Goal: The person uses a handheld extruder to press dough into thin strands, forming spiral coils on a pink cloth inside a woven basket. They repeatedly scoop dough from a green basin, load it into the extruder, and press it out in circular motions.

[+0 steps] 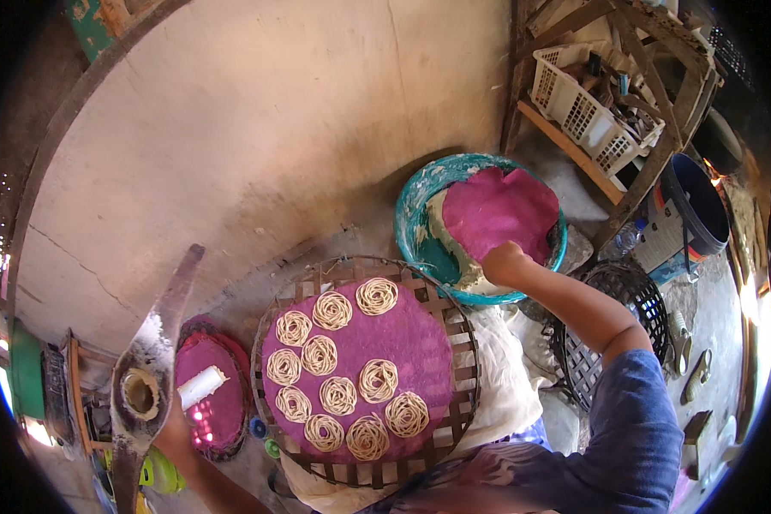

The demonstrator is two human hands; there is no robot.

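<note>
In the head view, the right hand (pixel 507 264) is placed at about 2 o'clock from the centre, over a teal basin (pixel 411 195). The right grip is closed on the near edge of a purple cloth (pixel 497 210), by which most of a pale dough-like mass (pixel 439 224) in the basin is covered.

At 8 o'clock, the left hand (pixel 171 435) is partly hidden by a wooden tool (pixel 164 321) with a round hollow piece (pixel 140 393) set in it; whether the left grip is open or closed cannot be told. A white cylinder (pixel 201 387) is seen just beside that hand, above a smaller purple cloth (pixel 204 360).

At 6 o'clock, a woven tray (pixel 456 336) is lined with a larger purple cloth (pixel 424 343), on which eleven noodle coils (pixel 376 296) are laid, mostly toward its 6 to 12 o'clock side.

A black lattice basket (pixel 654 301) is seen between 3 and 4 o'clock, a dark bucket (pixel 702 210) at 3, and a white crate (pixel 574 107) at 2.
</note>
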